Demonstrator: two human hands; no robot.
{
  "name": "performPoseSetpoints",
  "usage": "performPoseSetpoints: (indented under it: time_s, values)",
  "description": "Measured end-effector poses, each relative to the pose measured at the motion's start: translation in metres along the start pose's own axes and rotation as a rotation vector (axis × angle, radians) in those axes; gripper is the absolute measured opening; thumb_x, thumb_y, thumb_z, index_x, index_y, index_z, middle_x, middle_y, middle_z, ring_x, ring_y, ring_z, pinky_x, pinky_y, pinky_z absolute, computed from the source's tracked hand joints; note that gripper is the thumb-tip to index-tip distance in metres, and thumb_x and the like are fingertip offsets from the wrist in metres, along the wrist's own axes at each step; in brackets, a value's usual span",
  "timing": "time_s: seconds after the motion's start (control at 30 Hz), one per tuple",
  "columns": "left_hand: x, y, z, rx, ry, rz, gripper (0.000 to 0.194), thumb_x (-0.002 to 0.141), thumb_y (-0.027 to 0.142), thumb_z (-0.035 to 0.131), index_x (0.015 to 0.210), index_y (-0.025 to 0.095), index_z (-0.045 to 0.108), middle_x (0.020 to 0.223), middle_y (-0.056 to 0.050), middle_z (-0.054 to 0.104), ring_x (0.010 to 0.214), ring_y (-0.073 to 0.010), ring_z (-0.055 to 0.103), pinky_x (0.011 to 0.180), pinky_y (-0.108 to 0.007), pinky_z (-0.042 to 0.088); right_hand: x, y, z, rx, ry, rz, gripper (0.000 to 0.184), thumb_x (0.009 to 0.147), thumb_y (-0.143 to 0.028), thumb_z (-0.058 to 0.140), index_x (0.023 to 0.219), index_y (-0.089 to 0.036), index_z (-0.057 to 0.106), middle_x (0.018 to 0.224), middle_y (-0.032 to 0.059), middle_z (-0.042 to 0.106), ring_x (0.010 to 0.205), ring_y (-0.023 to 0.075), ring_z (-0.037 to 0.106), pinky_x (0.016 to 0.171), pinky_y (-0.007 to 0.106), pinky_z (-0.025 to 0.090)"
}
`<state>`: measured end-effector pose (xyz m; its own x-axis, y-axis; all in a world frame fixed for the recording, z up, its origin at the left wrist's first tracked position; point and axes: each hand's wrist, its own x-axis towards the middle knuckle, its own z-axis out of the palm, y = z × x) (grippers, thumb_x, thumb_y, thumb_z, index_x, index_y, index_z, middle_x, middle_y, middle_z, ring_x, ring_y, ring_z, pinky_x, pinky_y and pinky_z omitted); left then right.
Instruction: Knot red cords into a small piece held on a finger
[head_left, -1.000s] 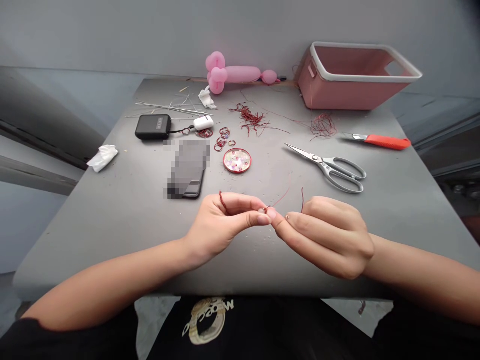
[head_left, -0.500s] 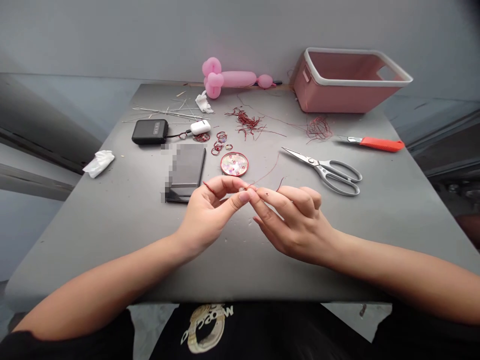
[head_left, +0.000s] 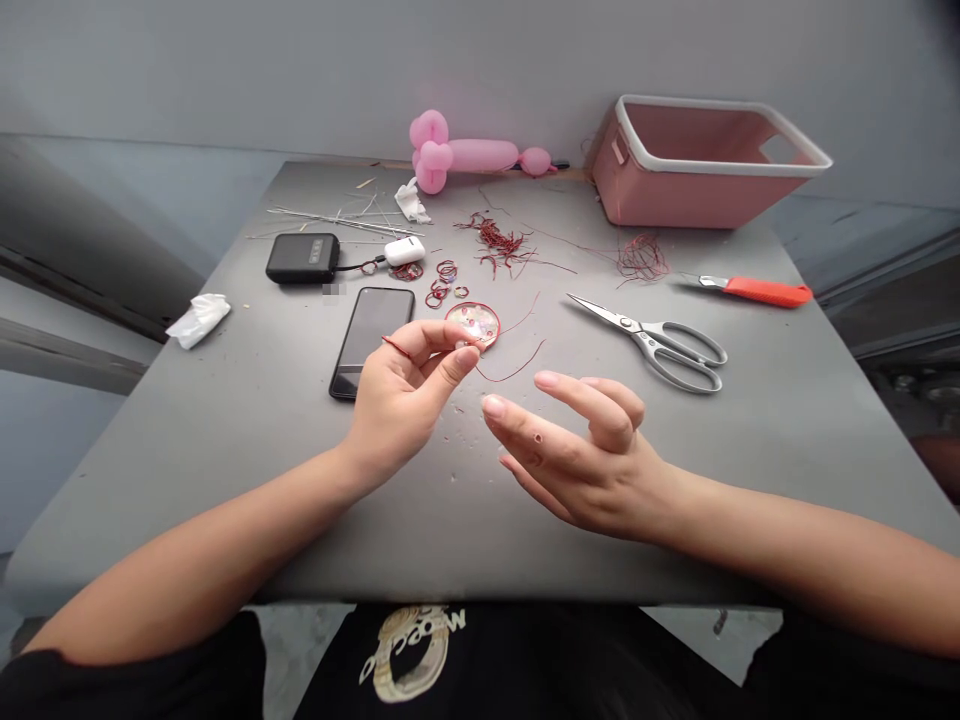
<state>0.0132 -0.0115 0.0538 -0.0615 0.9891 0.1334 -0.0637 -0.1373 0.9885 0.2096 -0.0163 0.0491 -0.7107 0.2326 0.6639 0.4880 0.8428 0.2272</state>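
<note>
— How much room have the hands got around the scissors (head_left: 660,340)?

— Plenty. The left hand (head_left: 401,400) is well to the left of the scissors, thumb and forefinger pinched on a thin red wire (head_left: 510,372) that loops out toward them and stops short. A small pale bit sits at the pinch, too small to make out. The right hand (head_left: 581,450) hangs nearer than the scissors, fingers spread loose, holding nothing, clear of the wire.

— And the edges?

— The grey table (head_left: 787,420) runs bare to the right of the scissors, out to its edge. Beyond them lies an orange-handled knife (head_left: 754,290), and further back a pink basket (head_left: 705,165) near the far right corner. The near edge, on the person's side of the scissors, has open surface under both forearms.

— Left of the scissors?

— More crowded. A round sequin dish (head_left: 474,320) touches the left fingertips in this view; a dark phone (head_left: 371,340) lies just past it, then a black power bank (head_left: 302,257) with a white earbud case (head_left: 405,250). Small red wire rings (head_left: 442,280) and wire scraps (head_left: 499,238) lie behind the dish. A pink balloon (head_left: 465,155) rests against the plain grey wall, and a crumpled tissue (head_left: 199,315) sits at the far left edge.
</note>
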Motion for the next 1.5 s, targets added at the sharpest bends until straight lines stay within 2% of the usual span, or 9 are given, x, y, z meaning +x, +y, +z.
performPoseSetpoints:
  time_s: [0.1,0.2,0.33,0.47,0.77,0.93,1.2,1.4,1.5]
  values:
    - [-0.001,-0.001,-0.001,0.050,-0.050,0.024,0.015,0.081,0.030,0.072,0.088,0.017,0.068,0.088,-0.004,0.073,0.086,-0.0148,0.068,0.081,-0.026,0.053,0.002,0.005,-0.009,0.027,-0.011,0.040,0.040,0.081,-0.015,0.068,0.120,-0.021,0.063,0.114,0.0047,0.071,0.114,0.0232,0.055,0.092,0.036,0.045]
    - [-0.005,0.000,-0.002,0.163,-0.178,0.151,0.009,0.080,0.026,0.073,0.087,0.020,0.072,0.087,-0.004,0.075,0.083,-0.0158,0.068,0.080,-0.027,0.053,0.006,0.014,-0.020,0.212,-0.003,0.183,0.043,0.082,-0.011,0.067,0.124,-0.016,0.059,0.119,0.0135,0.067,0.111,0.0259,0.059,0.094,0.041,0.050]
    - [-0.012,0.006,0.001,0.302,-0.310,0.317,0.006,0.076,0.022,0.077,0.081,0.023,0.074,0.081,-0.004,0.077,0.077,-0.0174,0.070,0.077,-0.029,0.055,0.012,0.025,-0.028,0.682,-0.163,0.387,0.022,0.088,-0.018,0.062,0.110,-0.022,0.065,0.099,0.0065,0.069,0.092,0.0178,0.065,0.082,0.033,0.055]
    - [-0.020,0.010,0.005,0.271,-0.310,0.333,0.011,0.075,0.022,0.078,0.084,0.021,0.071,0.079,-0.004,0.075,0.072,-0.0154,0.069,0.071,-0.027,0.057,0.014,0.029,-0.027,1.010,-0.305,0.507,0.007,0.089,-0.020,0.062,0.094,-0.021,0.068,0.086,0.0022,0.068,0.076,0.0114,0.063,0.069,0.025,0.053]
    - [-0.022,0.012,0.005,0.041,-0.403,0.106,0.016,0.070,0.021,0.081,0.075,0.017,0.067,0.074,-0.003,0.072,0.068,-0.0137,0.069,0.065,-0.023,0.059,0.015,0.034,-0.023,1.329,-0.444,0.596,0.006,0.087,-0.023,0.066,0.083,-0.018,0.066,0.081,0.0017,0.065,0.072,0.0106,0.059,0.067,0.025,0.051]
    - [-0.024,0.011,0.010,-0.068,-0.363,0.017,0.012,0.076,0.020,0.076,0.080,0.017,0.065,0.079,-0.004,0.071,0.076,-0.0142,0.069,0.070,-0.023,0.060,0.014,0.037,-0.021,1.335,-0.379,0.630,0.005,0.085,-0.020,0.067,0.081,-0.017,0.066,0.078,0.0020,0.064,0.071,0.0115,0.060,0.063,0.026,0.050]
    - [-0.028,0.019,0.015,-0.243,-0.340,-0.272,0.023,0.069,0.020,0.081,0.074,0.015,0.059,0.072,-0.001,0.065,0.066,-0.0106,0.064,0.063,-0.022,0.057,0.013,0.032,-0.020,1.410,-0.342,0.768,0.006,0.081,-0.020,0.069,0.077,-0.016,0.066,0.075,0.0036,0.069,0.069,0.0128,0.064,0.059,0.025,0.053]
    - [-0.021,0.000,0.015,-0.136,-0.213,-0.286,0.031,0.068,0.024,0.083,0.076,0.016,0.054,0.073,0.001,0.064,0.069,-0.0084,0.064,0.066,-0.020,0.054,0.005,0.033,0.004,1.510,-0.381,1.030,0.019,0.071,-0.025,0.079,0.073,-0.015,0.063,0.063,0.0012,0.066,0.056,0.0103,0.060,0.053,0.022,0.050]
    - [-0.014,-0.016,0.015,-0.182,-0.224,-0.435,0.038,0.069,0.031,0.082,0.079,0.016,0.049,0.072,0.002,0.063,0.066,-0.0085,0.065,0.069,-0.024,0.056,0.001,0.036,0.021,1.515,-0.467,1.111,0.020,0.071,-0.028,0.075,0.071,-0.015,0.060,0.059,-0.0001,0.064,0.054,0.0103,0.058,0.054,0.023,0.050]
